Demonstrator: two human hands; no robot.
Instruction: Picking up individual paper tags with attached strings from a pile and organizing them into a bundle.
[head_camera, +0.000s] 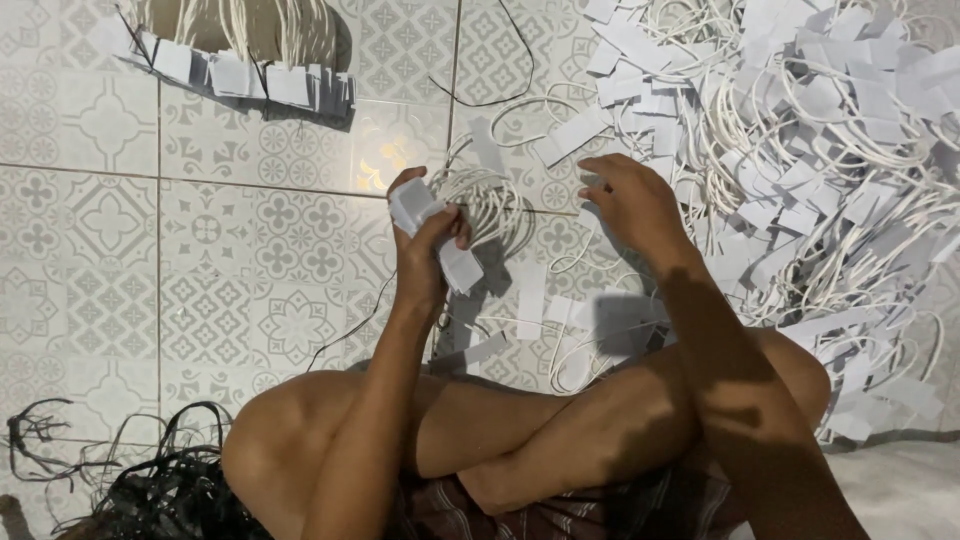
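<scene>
My left hand (425, 245) is closed around a stack of white paper tabs (435, 235) whose white cord loops (490, 205) fan out to the right of it. My right hand (632, 205) reaches palm down, fingers spread, over loose tabs and cords at the edge of a large heap of white cord handles with paper tabs (800, 150). It touches or hovers just above them; I cannot tell which. My crossed bare legs (560, 425) lie below both hands.
A sorted bundle of tabbed cords (245, 60) lies at the top left on the patterned tile floor (150, 250). A tangle of thin black strings (150, 480) sits at the bottom left. A black string (490, 60) curls near the top middle.
</scene>
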